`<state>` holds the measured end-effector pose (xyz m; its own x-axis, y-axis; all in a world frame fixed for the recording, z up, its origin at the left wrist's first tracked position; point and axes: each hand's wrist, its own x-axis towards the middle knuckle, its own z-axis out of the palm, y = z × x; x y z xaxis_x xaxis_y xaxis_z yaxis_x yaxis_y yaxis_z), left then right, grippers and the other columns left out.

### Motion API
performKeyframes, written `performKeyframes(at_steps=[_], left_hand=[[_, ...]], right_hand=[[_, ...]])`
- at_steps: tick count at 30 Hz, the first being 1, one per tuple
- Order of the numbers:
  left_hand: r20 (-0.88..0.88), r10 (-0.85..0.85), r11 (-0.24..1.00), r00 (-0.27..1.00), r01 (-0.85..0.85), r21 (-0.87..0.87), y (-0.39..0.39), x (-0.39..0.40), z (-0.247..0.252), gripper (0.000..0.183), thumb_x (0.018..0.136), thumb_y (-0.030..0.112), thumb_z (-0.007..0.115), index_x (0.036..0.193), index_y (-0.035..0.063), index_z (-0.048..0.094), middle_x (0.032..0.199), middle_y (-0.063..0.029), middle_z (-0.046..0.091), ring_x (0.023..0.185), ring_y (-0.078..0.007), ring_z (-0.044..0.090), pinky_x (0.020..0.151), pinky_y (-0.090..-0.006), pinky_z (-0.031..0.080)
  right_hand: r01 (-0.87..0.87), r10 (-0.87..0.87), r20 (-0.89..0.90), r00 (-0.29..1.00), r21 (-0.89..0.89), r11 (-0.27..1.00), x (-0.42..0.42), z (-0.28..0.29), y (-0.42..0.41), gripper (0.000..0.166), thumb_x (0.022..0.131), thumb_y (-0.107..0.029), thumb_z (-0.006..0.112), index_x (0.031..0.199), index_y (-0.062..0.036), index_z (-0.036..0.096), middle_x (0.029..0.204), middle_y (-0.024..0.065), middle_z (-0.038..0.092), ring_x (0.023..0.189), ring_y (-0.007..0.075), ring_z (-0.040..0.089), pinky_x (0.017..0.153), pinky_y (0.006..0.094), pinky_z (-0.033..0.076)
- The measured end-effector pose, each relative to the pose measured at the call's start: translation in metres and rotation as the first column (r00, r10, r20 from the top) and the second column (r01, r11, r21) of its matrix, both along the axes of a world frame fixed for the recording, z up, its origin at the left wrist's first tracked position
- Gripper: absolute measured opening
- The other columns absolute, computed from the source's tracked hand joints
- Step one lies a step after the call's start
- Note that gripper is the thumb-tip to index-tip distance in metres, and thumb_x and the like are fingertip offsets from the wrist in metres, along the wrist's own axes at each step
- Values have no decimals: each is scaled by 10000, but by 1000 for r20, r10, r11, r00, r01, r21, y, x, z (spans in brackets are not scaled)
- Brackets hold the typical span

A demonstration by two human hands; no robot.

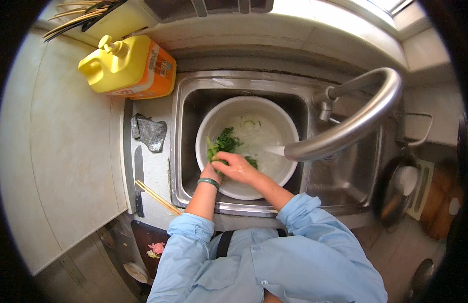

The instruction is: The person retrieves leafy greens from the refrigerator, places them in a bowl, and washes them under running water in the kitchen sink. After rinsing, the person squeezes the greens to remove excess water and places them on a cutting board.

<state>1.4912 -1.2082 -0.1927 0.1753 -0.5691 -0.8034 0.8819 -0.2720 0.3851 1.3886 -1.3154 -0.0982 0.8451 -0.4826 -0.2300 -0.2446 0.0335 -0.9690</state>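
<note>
A round white basin [247, 99] sits in the left bowl of a steel sink [239, 81], holding water. My left hand [212, 172], with a dark green bangle [208, 183] at its wrist, grips a bunch of leafy greens [227, 141] over the basin's near left side. Part of that hand is hidden behind my right hand [237, 168], whose thumb and fingers close around the stems. More greens [252, 162] show in the water just past my right hand. Water runs into the basin from a curved steel faucet [347, 140].
Left of the sink stand a yellow detergent jug [124, 68], a grey scouring cloth [150, 132], a kitchen knife [139, 166] and chopsticks [156, 197]. Chopped pink food [156, 248] lies on a dark board at lower left. The faucet arches over the right sink bowl [343, 178]. A pan [397, 189] is far right.
</note>
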Motion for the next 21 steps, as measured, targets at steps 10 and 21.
performKeyframes(at_steps=[10,21], left_hand=[[-19,12,991,1000,-9,134,-51,0,45,462,874,385,442,1262,143,378,1290,-75,403,1189,-254,358,979,-452,253],[-88,-160,875,983,182,449,-21,-17,-44,323,868,266,463,1150,111,443,1179,-74,476,1081,-283,449,852,-571,325]], right_hand=[[-23,-484,-401,778,-788,615,-40,-87,-70,406,748,-197,592,1118,-69,486,995,218,504,904,367,499,787,423,426],[202,-564,-270,780,-745,636,-40,-95,-60,331,736,-156,552,1055,-68,536,999,206,568,994,356,510,860,434,381]])
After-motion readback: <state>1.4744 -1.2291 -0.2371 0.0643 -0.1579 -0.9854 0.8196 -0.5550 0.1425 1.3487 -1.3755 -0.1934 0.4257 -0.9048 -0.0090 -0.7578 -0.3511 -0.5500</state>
